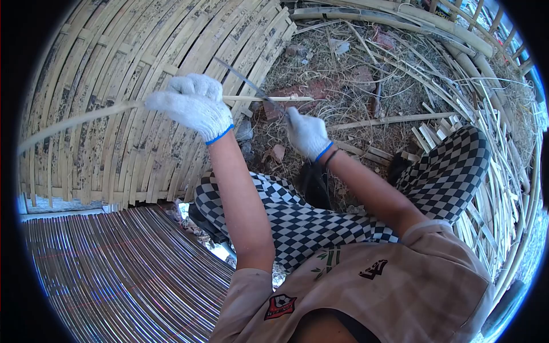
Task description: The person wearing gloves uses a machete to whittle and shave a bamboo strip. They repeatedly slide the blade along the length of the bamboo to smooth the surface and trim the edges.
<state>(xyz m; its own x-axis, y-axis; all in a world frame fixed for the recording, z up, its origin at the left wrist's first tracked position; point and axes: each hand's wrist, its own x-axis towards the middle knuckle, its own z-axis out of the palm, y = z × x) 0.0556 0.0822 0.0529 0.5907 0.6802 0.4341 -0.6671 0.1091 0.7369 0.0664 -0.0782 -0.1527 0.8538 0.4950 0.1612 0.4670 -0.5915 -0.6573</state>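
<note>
My left hand, in a white glove with a blue cuff, is closed around a long thin bamboo strip. The strip runs out to the left, and its short end sticks out to the right of the fist. My right hand, gloved the same way, grips the handle of a knife. The dark, narrow blade points up and to the left and crosses the strip's short end. A woven bamboo panel lies beneath and behind my left hand.
Shavings and a reddish brick lie on the ground ahead. Split bamboo strips are piled at the right, beside my checkered trouser leg. Ribbed dark slats cover the lower left. Bamboo poles border the top right.
</note>
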